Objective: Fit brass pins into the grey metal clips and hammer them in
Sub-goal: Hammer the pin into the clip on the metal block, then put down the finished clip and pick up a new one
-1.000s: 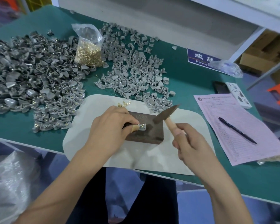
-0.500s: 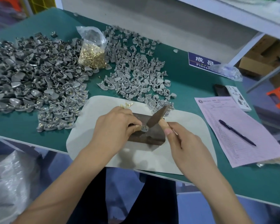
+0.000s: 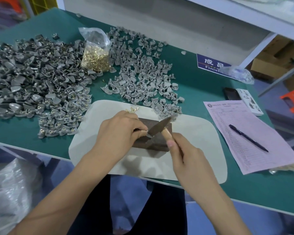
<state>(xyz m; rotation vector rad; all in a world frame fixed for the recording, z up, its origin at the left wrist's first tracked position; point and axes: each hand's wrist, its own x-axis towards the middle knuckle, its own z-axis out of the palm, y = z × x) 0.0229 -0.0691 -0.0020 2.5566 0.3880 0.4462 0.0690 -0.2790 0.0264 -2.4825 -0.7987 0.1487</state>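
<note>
Hands [image 3: 119, 133] unmoved; hammer [image 3: 158, 127] stays down on clip [image 3: 149, 136].

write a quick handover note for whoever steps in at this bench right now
Left hand: pinches one grey clip down on the dark block.
Right hand: grip round the hammer handle, head down on the clip.
Supplies: loose brass pins on the pale mat behind the left hand; bag of pins at the back; a clip pile behind the mat.
Done: the left pile, where some clips show brass, seems to be finished ones.
Left: finish this clip, move it aside, then keep pinning the other pile.
</note>
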